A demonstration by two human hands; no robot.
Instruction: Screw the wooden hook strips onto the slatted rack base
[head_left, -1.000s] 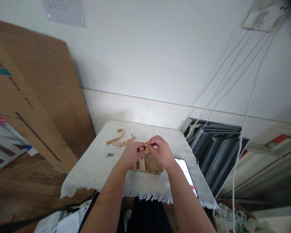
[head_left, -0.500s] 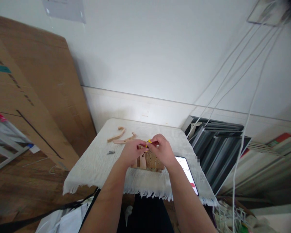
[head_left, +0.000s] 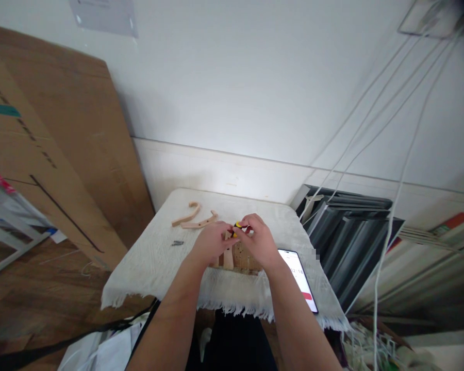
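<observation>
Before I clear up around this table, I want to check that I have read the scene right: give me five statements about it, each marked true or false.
1. The smartphone has a dark screen. False: the screen is lit, mostly white with a red patch.
2. A hook-shaped wooden piece lies on the white cloth. True.
3. The hands are far apart. False: the left hand and right hand meet at a small yellow-and-black tool.
4. The small grey pieces lie to the right of the smartphone. False: they lie left of the left hand.
5. The large sheet of brown cardboard stands left of the table. True.
</observation>
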